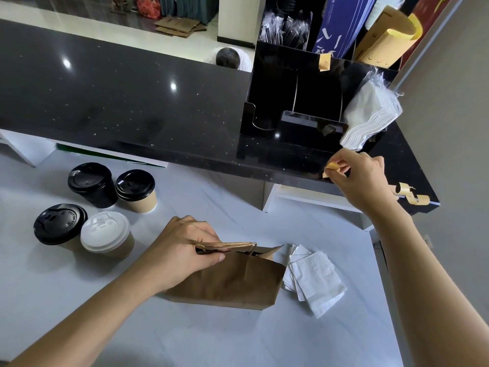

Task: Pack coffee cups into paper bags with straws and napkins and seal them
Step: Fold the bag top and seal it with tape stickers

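Bag: brown paper bag (230,282) stands on the white desk (185,335) right in front of me, its top pressed flat with the handles together.
Left grip: my left hand (182,250) is clenched on the bag's folded top and handles, pinching them shut.
Right grip: my right hand (360,178) is up at the black counter (119,102), fingertips pinched on a small tan sticker (332,169), which I take to be the seal.
Done so far: I judge this bag is filled and folded, though I cannot see inside it, so cup, straw and napkin are a guess.
Left for this bag: the sticker is well apart from the bag, so the seal is not yet on.
Cups waiting: four lidded coffee cups (105,231) stand grouped on the desk to the left of the bag, three with black lids, one with a white lid, none bagged.
Napkins: a few loose napkins (315,276) lie just beside the bag on its right; a larger stack (370,120) leans out of the black organiser (291,88) on the counter.
Straws: wrapped straws (285,30) sit in the organiser's back compartment.
Overall: early to middling, with one bag nearly closed and four cups to pack.
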Demonstrator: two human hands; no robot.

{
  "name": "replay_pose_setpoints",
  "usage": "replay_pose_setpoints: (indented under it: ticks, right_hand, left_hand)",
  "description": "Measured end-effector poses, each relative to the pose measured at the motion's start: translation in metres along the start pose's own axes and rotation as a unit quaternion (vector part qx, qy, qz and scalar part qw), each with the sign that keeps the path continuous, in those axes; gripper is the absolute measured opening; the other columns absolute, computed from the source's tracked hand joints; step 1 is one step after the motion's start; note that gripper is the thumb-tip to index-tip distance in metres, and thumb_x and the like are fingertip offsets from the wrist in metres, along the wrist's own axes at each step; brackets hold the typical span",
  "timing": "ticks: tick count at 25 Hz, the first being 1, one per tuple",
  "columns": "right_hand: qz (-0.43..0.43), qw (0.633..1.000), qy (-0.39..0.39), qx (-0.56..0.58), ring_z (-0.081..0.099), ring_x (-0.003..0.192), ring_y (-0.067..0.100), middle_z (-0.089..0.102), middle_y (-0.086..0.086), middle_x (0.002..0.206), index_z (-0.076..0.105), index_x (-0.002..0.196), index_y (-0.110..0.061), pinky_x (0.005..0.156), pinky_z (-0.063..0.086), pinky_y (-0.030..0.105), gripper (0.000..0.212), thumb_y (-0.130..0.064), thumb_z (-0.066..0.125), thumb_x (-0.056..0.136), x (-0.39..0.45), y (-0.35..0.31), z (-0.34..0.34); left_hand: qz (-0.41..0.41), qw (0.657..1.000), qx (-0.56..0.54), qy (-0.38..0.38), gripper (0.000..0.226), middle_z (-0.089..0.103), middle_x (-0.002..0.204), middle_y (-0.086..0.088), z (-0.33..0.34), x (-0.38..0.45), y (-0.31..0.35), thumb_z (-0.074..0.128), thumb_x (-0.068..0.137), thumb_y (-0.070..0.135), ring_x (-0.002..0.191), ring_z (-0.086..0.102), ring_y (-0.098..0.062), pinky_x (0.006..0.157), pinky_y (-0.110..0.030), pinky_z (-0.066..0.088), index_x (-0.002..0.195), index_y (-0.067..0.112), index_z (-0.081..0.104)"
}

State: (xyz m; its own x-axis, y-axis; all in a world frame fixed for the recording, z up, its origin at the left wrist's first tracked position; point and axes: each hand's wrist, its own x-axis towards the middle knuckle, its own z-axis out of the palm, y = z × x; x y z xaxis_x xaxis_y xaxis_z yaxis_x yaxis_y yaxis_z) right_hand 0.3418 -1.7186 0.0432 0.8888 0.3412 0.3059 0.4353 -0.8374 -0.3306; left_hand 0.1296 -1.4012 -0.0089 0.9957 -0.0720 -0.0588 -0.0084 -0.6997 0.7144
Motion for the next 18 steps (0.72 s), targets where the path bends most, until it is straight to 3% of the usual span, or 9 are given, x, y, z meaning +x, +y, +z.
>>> replay_pose_setpoints:
  ticks: [3, 5, 8, 12, 14, 18]
  right_hand:
    - [-0.004, 0.998, 0.047, 0.043, 0.06, 0.081, 0.009, 0.065, -0.021, 0.082, 0.058, 0.093, -0.024, 0.09, 0.027, 0.035, 0.012, -0.018, 0.067, 0.096, 0.0, -0.009, -0.004]
    - [-0.026, 0.995, 0.064, 0.078, 0.065, 0.079, 0.013, 0.07, -0.018, 0.084, 0.058, 0.093, -0.023, 0.09, 0.039, 0.037, 0.012, -0.017, 0.069, 0.094, 0.002, -0.022, -0.011]
    - [-0.03, 0.99, -0.007, 0.141, 0.064, 0.076, 0.011, 0.071, -0.016, 0.081, 0.064, 0.092, -0.024, 0.076, 0.051, 0.029, 0.013, -0.015, 0.073, 0.089, -0.014, -0.049, -0.011]
    - [-0.027, 0.973, -0.132, 0.188, 0.065, 0.075, 0.012, 0.073, -0.011, 0.082, 0.07, 0.088, -0.026, 0.072, 0.053, 0.028, 0.012, -0.016, 0.077, 0.089, -0.051, -0.072, 0.006]
    - [-0.003, 0.962, -0.157, 0.225, 0.065, 0.068, 0.012, 0.074, -0.014, 0.084, 0.071, 0.085, -0.028, 0.068, 0.052, 0.026, 0.013, -0.018, 0.078, 0.089, -0.069, -0.08, 0.014]
    - [0.112, 0.937, -0.066, 0.325, 0.068, 0.049, 0.019, 0.076, -0.01, 0.09, 0.069, 0.083, -0.03, 0.058, 0.055, 0.032, 0.011, -0.026, 0.07, 0.094, -0.104, -0.096, 0.028]
  left_hand:
    - [-0.001, 1.0, -0.003, -0.001, 0.005, 0.07, 0.096, 0.027, 0.0, 0.0, 0.0, 0.081, 0.086, 0.035, 0.1, 0.053, -0.006, 0.096, -0.03, 0.035, 0.082, 0.038, 0.081]
    - [0.0, 1.0, -0.003, -0.001, 0.005, 0.07, 0.095, 0.027, 0.001, 0.0, 0.001, 0.082, 0.086, 0.034, 0.1, 0.053, -0.006, 0.095, -0.031, 0.037, 0.082, 0.038, 0.081]
    - [0.0, 1.0, -0.01, 0.0, 0.007, 0.07, 0.093, 0.026, -0.001, 0.001, 0.001, 0.082, 0.085, 0.033, 0.098, 0.054, -0.005, 0.094, -0.031, 0.038, 0.082, 0.039, 0.081]
    - [0.003, 1.0, -0.008, -0.004, 0.007, 0.071, 0.093, 0.025, -0.001, 0.001, 0.001, 0.082, 0.085, 0.032, 0.096, 0.054, -0.004, 0.093, -0.028, 0.038, 0.081, 0.038, 0.081]
    - [0.007, 1.0, -0.007, -0.001, 0.009, 0.071, 0.091, 0.024, 0.0, 0.001, 0.001, 0.082, 0.085, 0.031, 0.095, 0.054, -0.005, 0.089, -0.025, 0.039, 0.081, 0.039, 0.081]
    - [0.005, 1.0, -0.013, 0.002, 0.013, 0.071, 0.089, 0.024, 0.001, 0.002, 0.002, 0.083, 0.084, 0.029, 0.093, 0.055, -0.005, 0.082, -0.023, 0.041, 0.086, 0.042, 0.081]
